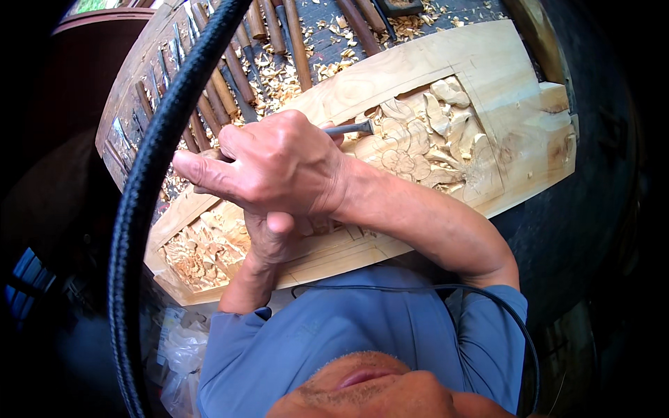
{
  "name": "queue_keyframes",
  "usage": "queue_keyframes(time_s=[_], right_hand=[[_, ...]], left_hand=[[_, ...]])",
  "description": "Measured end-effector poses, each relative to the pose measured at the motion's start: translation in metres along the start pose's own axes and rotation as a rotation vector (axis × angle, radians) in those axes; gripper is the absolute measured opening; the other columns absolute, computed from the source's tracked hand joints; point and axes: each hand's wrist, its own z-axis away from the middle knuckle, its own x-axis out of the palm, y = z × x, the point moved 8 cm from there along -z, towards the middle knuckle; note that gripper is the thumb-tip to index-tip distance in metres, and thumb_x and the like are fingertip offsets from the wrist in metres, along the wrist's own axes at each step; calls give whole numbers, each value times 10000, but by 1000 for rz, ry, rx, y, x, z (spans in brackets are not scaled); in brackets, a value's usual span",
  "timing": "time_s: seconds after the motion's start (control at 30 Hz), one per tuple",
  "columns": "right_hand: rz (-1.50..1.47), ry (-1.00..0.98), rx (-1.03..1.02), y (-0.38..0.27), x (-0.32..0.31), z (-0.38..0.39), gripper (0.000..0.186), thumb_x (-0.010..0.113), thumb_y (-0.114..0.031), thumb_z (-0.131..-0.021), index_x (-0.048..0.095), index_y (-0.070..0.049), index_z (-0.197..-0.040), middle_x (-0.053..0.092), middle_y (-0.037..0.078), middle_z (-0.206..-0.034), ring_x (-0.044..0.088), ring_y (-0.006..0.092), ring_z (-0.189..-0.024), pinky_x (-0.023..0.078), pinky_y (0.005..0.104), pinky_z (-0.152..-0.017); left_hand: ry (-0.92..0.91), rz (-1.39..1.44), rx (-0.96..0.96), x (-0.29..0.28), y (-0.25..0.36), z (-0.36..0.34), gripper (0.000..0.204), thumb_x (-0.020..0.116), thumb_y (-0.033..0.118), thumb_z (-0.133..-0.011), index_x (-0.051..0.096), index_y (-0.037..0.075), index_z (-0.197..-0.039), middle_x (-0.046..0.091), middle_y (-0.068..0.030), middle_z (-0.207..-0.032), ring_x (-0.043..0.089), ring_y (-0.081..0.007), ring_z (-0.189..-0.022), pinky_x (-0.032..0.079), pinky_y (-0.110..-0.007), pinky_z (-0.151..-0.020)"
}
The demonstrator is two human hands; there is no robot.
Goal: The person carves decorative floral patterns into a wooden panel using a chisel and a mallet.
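Observation:
A carving chisel point(352, 129) points to the right, its dark metal tip touching the carved flowers of a pale wooden panel point(418, 59). My right hand point(279, 164) is closed round the chisel's handle, with the back of the hand facing up and the thumb side to the left. Beneath it, my left hand point(268, 240) is mostly hidden. Its wrist and thumb show below the right hand, and a fingertip shows against the chisel's shank. Leaves and petals in relief fill the recess to the right of the hands, and more relief carving point(202, 254) lies to their left.
Several chisels and gouges with wooden handles point(300, 49) lie along the bench's far side among wood shavings point(279, 87). A dark block point(401, 7) sits at the far edge. A black braided cable point(139, 202) crosses the left. A clear plastic bag point(187, 348) hangs at lower left.

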Motion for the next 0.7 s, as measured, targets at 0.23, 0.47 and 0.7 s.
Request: queue_keyframes(time_s=[0.23,0.47,0.7], right_hand=[[10,-32,6,3,1,2,410,704,-284,-934,768,-245,-1337,487,-14,-671,565,133,-502,480,293,-432],[10,-23,1,7,0,11,392,750,-314,-940,773,-229,-1321,456,-12,-653,537,126,-474,463,299,-414],[-16,1,-60,1,-7,5,400,766,-328,-924,780,-219,-1308,452,-13,-651,531,122,-476,449,303,-411]], left_hand=[[-73,-54,82,-1,7,-6,1224,820,740,-861,308,-51,-1643,540,-237,-1559,544,-351,-1461,461,-495,-1213],[-68,-69,-12,-11,-2,3,1162,833,712,-874,350,-50,-1605,566,-168,-1443,595,-292,-1347,496,-444,-1144],[-30,-112,163,-5,3,-1,1160,815,752,-864,378,-55,-1573,546,-150,-1432,570,-262,-1351,498,-439,-1128]])
